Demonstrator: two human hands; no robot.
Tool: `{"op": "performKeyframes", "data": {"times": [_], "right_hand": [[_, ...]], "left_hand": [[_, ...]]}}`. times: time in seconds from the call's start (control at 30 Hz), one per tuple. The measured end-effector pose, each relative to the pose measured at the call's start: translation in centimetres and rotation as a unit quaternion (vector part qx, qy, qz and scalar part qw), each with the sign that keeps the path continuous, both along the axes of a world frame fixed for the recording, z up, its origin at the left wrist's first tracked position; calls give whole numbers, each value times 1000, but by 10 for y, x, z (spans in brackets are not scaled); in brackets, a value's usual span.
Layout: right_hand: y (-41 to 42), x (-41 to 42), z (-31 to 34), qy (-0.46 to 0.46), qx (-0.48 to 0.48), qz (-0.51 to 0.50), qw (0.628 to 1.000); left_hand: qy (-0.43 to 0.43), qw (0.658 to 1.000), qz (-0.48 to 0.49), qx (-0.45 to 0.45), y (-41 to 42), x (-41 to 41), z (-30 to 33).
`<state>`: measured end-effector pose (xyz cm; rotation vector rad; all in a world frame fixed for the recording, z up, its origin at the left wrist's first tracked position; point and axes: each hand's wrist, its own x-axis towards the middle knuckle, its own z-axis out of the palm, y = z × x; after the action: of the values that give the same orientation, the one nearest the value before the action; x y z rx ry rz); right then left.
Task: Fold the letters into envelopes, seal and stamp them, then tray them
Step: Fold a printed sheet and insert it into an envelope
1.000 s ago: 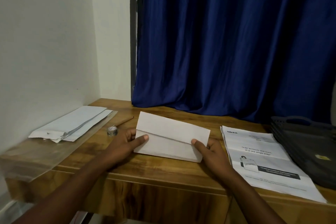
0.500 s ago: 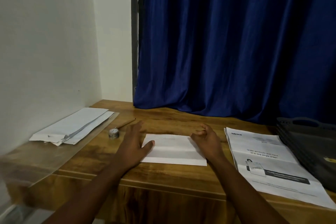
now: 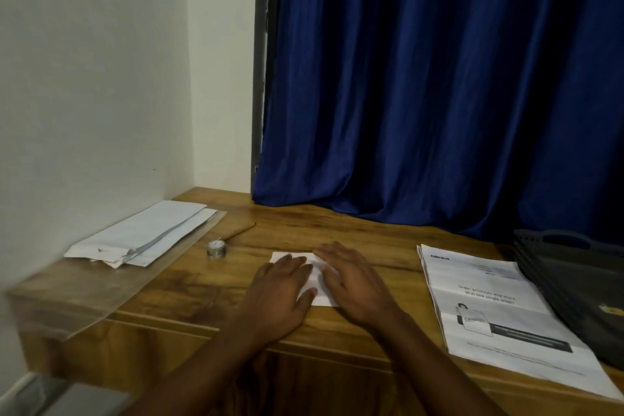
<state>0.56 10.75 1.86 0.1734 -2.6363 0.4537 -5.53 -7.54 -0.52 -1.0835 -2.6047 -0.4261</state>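
Your left hand and right hand press flat, fingers straight, on the folded letter lying on the wooden desk, printed sheets nearby.

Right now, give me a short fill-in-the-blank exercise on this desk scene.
1. Both hands, left hand and right hand, press flat on the folded white ____.
2. The small round silver tin sits to the ____ of the hands.
3. The dark grey plastic tray lies at the desk's ____ end.

Missing: paper; left; right

Glossy wooden desk, paper letter
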Motion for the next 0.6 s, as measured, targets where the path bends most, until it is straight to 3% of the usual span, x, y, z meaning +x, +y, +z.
{"op": "performKeyframes", "data": {"times": [0.1, 0.23, 0.4, 0.6], "right_hand": [[-16, -11, -9, -108, 16, 21, 994], [-16, -22, -22, -220, -17, 11, 975], [17, -41, -20, -262, 76, -61, 960], [42, -52, -22, -260, 80, -152, 950]], "left_hand": [[-98, 991, 20, -90, 7, -3, -6], [-119, 982, 21, -144, 7, -7, -5], [-115, 978, 36, -168, 8, -11, -6], [-121, 978, 31, -165, 6, -9, -5]]}}
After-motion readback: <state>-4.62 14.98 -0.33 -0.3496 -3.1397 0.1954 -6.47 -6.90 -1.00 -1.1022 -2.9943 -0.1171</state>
